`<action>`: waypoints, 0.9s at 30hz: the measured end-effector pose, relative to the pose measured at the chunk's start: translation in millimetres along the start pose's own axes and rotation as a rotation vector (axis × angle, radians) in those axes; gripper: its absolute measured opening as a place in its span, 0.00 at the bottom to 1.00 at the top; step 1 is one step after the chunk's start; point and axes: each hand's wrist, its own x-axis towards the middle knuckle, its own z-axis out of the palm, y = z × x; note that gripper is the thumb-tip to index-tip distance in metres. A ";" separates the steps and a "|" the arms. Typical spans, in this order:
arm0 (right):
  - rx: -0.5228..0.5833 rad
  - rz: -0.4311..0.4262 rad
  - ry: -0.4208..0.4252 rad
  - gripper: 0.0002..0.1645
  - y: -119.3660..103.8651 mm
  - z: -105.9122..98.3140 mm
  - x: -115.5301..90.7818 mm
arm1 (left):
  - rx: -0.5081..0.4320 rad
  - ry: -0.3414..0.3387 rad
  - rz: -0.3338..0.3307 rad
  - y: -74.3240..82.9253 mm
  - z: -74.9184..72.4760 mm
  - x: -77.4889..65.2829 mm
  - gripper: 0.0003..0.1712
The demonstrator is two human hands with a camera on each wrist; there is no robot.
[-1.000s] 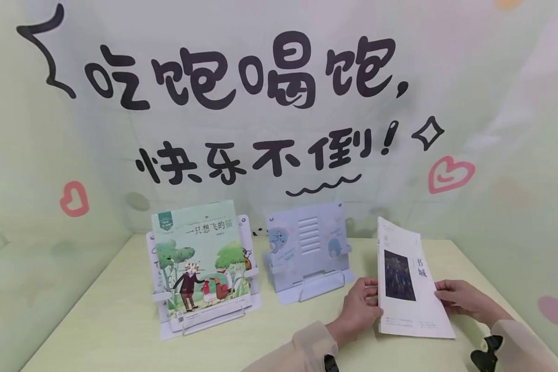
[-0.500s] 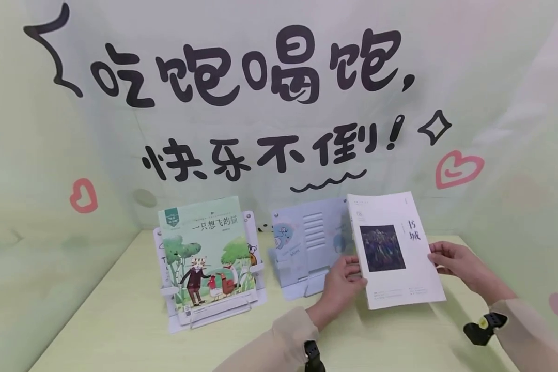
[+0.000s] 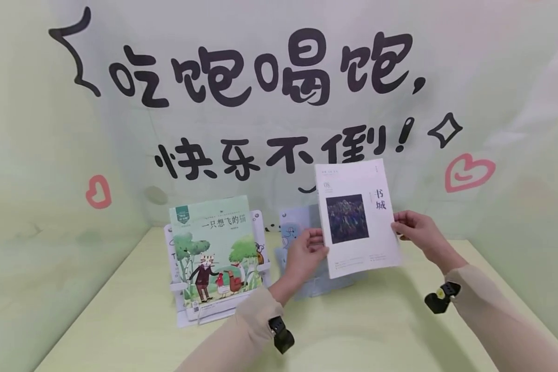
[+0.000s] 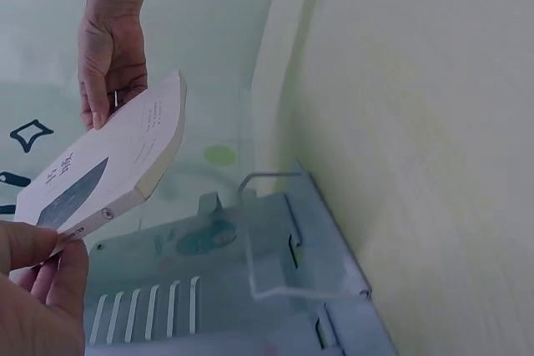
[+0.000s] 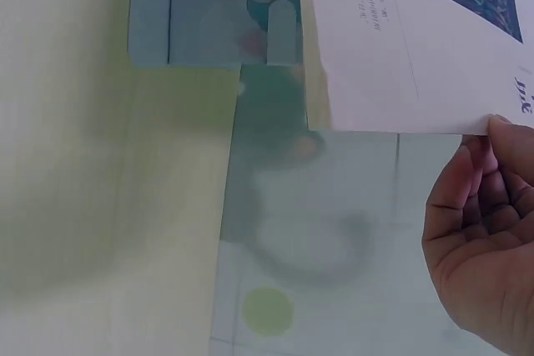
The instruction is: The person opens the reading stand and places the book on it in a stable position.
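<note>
A white paperback book with a dark square picture on its cover is held up off the table between both hands. My left hand pinches its left edge, the spine side, with the thumb on the front. At the opposite edge my right hand pinches it between thumb and fingers. Behind the book stands a light-blue metal bookstand, mostly hidden by it in the head view. The left wrist view shows the stand's slotted back plate and its wire holder below the book.
To the left, a green picture book leans on a white bookstand. Both stands are on the pale yellow table. A printed cloth backdrop with large black characters rises behind and at the sides.
Both hands have lifted the white book and carried it leftward, from the table's right side to in front of the blue bookstand. Its cover has turned to face the head camera more.
</note>
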 end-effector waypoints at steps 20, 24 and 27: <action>0.213 -0.081 0.051 0.15 -25.0 56.4 38.8 | 0.200 0.219 0.197 -9.4 -46.2 17.3 0.18; 0.245 -0.100 0.068 0.15 -24.8 60.3 41.9 | 0.197 0.241 0.239 -11.7 -47.0 18.8 0.15; 0.243 -0.096 0.069 0.14 -24.0 61.8 44.5 | 0.204 0.253 0.252 -14.1 -47.4 20.0 0.14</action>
